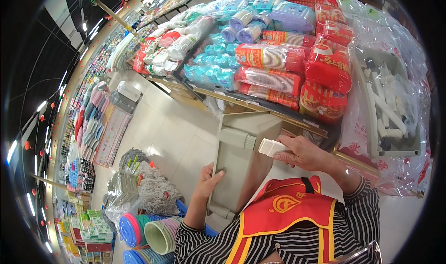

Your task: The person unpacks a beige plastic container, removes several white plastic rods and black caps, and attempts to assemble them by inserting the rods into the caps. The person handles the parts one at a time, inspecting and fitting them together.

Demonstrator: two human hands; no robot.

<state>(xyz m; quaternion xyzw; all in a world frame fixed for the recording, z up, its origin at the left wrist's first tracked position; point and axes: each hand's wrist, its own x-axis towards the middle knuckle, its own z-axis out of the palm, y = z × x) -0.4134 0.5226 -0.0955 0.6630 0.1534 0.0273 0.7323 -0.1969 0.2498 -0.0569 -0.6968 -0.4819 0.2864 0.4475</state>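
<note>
My left hand [208,182] is closed over the left rim of a grey plastic bin [265,124], thumb on the inside. The bin stands tilted in front of me, below the shelf edge. In it, a pale piece with a bristled end [237,139] lies near the far side, and another pale piece [221,210] rests at the near end. My right hand [304,155] pinches a small white brush-like piece [271,148] over the bin's right side. Its ridged, squared end points left; the fingers cover the other end.
Packed red paper cups [269,57] and blue-wrapped packs [211,71] fill the shelf ahead. On the right, another grey bin [367,94] holds several white pieces amid plastic bags. Grey mop heads [155,189] and stacked buckets [160,234] stand at lower left.
</note>
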